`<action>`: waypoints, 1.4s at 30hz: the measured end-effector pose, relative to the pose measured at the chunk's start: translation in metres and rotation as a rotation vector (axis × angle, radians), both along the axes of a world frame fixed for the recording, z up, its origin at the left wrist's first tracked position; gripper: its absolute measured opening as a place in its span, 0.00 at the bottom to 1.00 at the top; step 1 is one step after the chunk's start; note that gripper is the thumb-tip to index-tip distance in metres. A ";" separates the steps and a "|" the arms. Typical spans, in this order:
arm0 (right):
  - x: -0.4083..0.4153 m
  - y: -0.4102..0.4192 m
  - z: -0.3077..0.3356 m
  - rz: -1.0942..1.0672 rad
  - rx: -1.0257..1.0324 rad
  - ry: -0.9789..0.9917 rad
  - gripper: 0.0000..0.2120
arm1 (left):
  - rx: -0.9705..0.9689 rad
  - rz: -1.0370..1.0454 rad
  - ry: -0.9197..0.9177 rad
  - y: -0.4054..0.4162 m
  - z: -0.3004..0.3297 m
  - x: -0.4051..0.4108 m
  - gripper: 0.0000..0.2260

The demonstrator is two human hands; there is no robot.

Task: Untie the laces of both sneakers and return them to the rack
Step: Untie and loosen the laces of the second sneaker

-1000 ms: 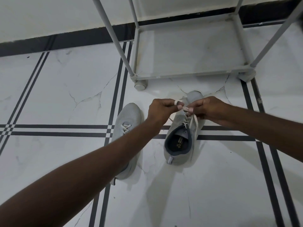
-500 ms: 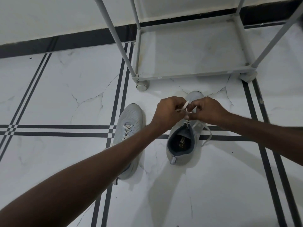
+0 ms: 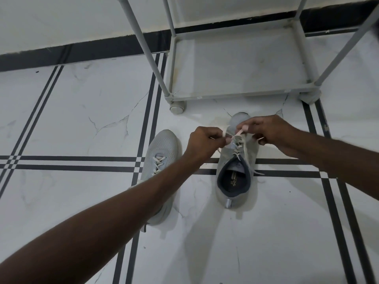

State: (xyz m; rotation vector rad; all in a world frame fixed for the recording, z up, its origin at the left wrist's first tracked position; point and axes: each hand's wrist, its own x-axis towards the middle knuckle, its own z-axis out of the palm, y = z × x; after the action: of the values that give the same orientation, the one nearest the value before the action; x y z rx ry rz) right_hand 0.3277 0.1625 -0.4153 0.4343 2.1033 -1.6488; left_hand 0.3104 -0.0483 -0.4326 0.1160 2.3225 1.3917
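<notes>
Two grey sneakers stand on the tiled floor, toes pointing at the rack. The right sneaker [image 3: 234, 191] has a dark lining and white laces [image 3: 238, 144] over its tongue. My left hand [image 3: 203, 143] pinches a lace strand at the shoe's left side. My right hand [image 3: 266, 130] pinches another strand over the toe end. A loose lace end trails off to the right of the shoe. The left sneaker [image 3: 162, 146] lies beside it, partly hidden under my left forearm. The grey rack [image 3: 235, 95] stands just beyond, its bottom shelf bare.
White marble floor tiles [image 3: 71, 119] with black double stripes spread all around. A black skirting board [image 3: 82, 52] runs along the wall behind. The rack's slanted poles [image 3: 143, 44] and its round foot [image 3: 177, 107] rise close to the shoes.
My hands have drawn apart over the right sneaker, pulling the lace strands sideways. More of the lacing and tongue shows between them now.
</notes>
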 end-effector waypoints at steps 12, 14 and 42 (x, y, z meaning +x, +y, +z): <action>0.026 0.065 -0.039 0.435 1.265 0.226 0.15 | -0.324 0.312 -0.407 -0.043 -0.030 0.010 0.05; 0.033 0.056 -0.041 0.504 1.275 0.256 0.11 | -0.399 0.211 -0.278 -0.034 -0.032 0.015 0.16; 0.038 -0.003 -0.049 0.561 0.746 0.341 0.12 | -0.732 -0.596 0.287 -0.017 -0.014 0.034 0.13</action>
State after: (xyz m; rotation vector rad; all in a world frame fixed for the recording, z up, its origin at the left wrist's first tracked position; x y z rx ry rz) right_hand 0.3660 0.1593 -0.4642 -0.2458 2.7204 -0.6221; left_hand 0.3441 -0.0655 -0.4466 0.7426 2.5596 0.2223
